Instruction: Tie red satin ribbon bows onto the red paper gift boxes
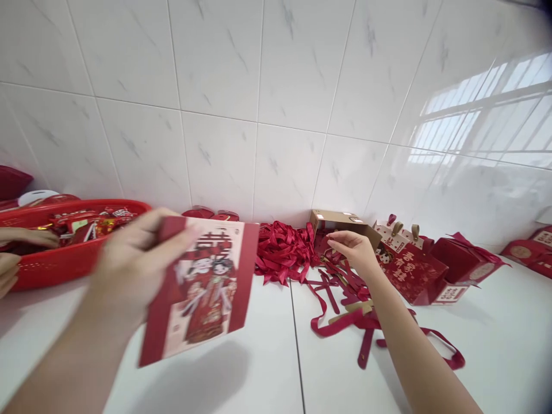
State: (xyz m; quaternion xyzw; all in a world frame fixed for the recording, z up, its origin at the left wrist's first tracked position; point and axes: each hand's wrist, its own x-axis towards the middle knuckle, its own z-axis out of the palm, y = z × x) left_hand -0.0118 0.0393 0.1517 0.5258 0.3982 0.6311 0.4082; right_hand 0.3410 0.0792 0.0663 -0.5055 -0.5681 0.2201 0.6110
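My left hand (133, 259), slightly blurred, grips a red-and-pink wedding favor box (211, 282) by its upper left edge, above the white table. A printed couple and a double-happiness character show on its front. On the right, my right hand (356, 250) is closed in a pinch in front of an open cardboard box (336, 217); whatever is between the fingertips is too small to make out. Below that hand lie dark red and gold strap handles (345, 282) and a loose red ribbon (336, 326). Beside them is a heap of red ribbons (284, 250).
At the far left, another person's hands (21, 244) reach into a red plastic basket (60, 264) of wrapped candies (90, 224). Finished-looking red boxes (411, 270) stand at the right, with more red packages (530, 253) beyond. A tiled wall (224, 161) closes off the back.
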